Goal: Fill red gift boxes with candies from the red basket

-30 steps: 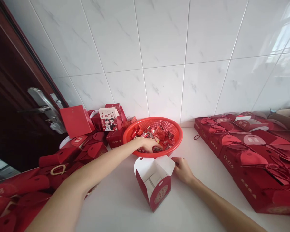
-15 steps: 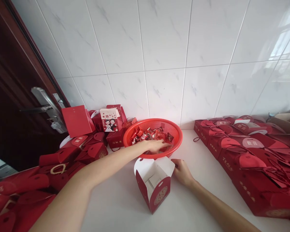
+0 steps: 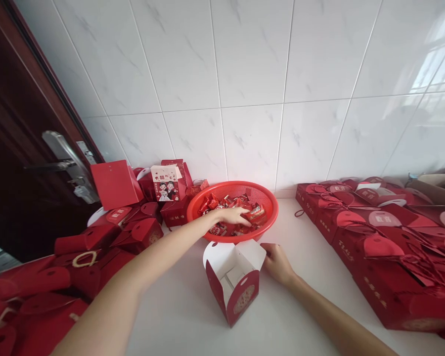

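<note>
Inside the rim of a red plastic basket (image 3: 270, 190), my left hand (image 3: 232, 215) has its thumb and fingers closed at the left end of a red-and-gold wrapped candy (image 3: 257, 213). Other wrapped candies (image 3: 212, 201) lie around and beneath it. My right hand (image 3: 278, 262) grips the right flap of a dark red cardboard box (image 3: 241, 299). This box stands upright on the white table (image 3: 178, 316), just in front of the basket, with its top flaps spread. Its white inside and folded bottom show, and I see no candy in it.
A block of closed red gift boxes (image 3: 356, 237) with cords stands on the right. More red boxes (image 3: 107, 237) are heaped on the left, with a white-and-red box showing a cartoon couple (image 3: 166, 185). A tiled wall (image 3: 252, 138) runs behind; a dark door (image 3: 18, 148) is at left.
My left hand has drawn back slightly to the left and up within the basket, and the red-and-gold candy now shows at its fingertips. The right hand still holds the box flap.
</note>
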Tool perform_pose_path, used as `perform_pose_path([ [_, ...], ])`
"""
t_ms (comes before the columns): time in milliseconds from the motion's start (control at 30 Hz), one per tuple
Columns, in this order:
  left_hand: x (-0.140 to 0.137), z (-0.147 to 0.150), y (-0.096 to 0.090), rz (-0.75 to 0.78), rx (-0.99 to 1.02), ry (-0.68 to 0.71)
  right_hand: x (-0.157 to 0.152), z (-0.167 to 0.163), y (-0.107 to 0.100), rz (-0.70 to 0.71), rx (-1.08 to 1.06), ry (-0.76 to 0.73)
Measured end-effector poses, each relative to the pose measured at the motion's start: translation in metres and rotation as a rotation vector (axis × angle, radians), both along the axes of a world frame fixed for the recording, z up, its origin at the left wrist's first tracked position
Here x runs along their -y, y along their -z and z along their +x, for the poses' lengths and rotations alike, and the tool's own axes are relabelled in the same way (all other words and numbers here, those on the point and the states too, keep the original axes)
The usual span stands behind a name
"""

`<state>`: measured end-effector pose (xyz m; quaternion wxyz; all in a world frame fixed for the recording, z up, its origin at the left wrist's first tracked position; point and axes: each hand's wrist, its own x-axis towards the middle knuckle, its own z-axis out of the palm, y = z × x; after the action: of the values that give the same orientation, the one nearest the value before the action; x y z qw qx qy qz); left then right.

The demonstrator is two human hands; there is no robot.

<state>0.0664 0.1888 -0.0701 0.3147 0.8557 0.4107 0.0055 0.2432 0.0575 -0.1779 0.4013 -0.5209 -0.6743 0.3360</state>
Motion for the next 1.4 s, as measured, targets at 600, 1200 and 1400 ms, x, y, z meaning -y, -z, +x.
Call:
perform_pose_path([
  [600, -0.017, -0.052, -0.020, 0.191, 0.150, -0.270, -0.001, 0.001, 0.004, -0.004, -0.009, -0.015],
  [1200, 0.011, -0.030, -0.008, 0.204, -0.604, -0.111, 0.000, 0.003, 0.003, 0.000, 0.035, -0.021],
  [1400, 0.003, -0.038, -0.009, 0.266, -0.446, -0.086, 0.000, 0.002, 0.003, 0.012, 0.041, -0.019],
])
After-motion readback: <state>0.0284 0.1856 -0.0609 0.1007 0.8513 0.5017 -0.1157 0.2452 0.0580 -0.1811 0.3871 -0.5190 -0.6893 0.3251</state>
